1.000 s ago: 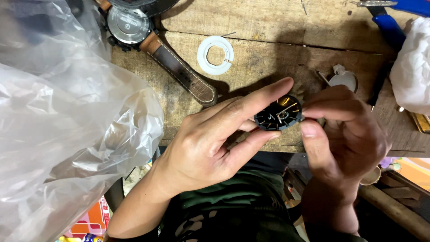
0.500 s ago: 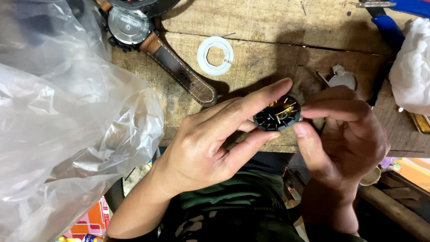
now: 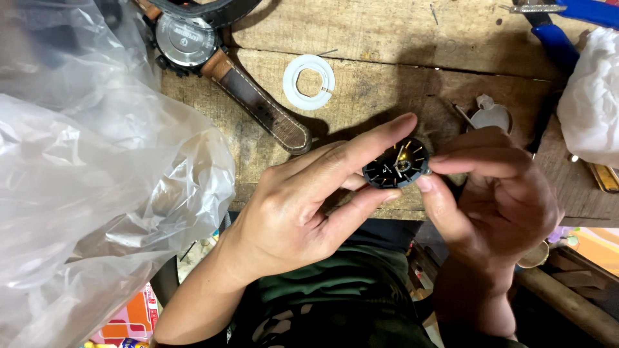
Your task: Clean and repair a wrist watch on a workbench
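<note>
— Left hand (image 3: 293, 212) first: what is it doing?

— Seen from the head camera, it reaches in from the lower left with the forefinger stretched long over the top of a small round black watch dial (image 3: 396, 166), and the thumb comes up beneath it. So it is grasping the dial by its edge.

— And the right hand (image 3: 500, 200)?

— It grips the same dial from the other side, fingertips pinched at the right rim, where a tiny crown seems to stick out. The dial sits between both hands, face up, just above the near edge of the wooden workbench (image 3: 387, 38). Gold hour markers and thin hands show on it.

— What lies around them?

— On the bench, beyond the left forefinger, a white plastic ring (image 3: 309, 82). Up to the left, a wristwatch (image 3: 187, 38) lying face down with a brown leather strap (image 3: 261, 106) running toward the hands. A crumpled clear plastic bag (image 3: 97, 193) fills the left side. At the top right, blue-handled pliers (image 3: 558, 32) and a white bundle (image 3: 593, 96), well apart from the dial.
</note>
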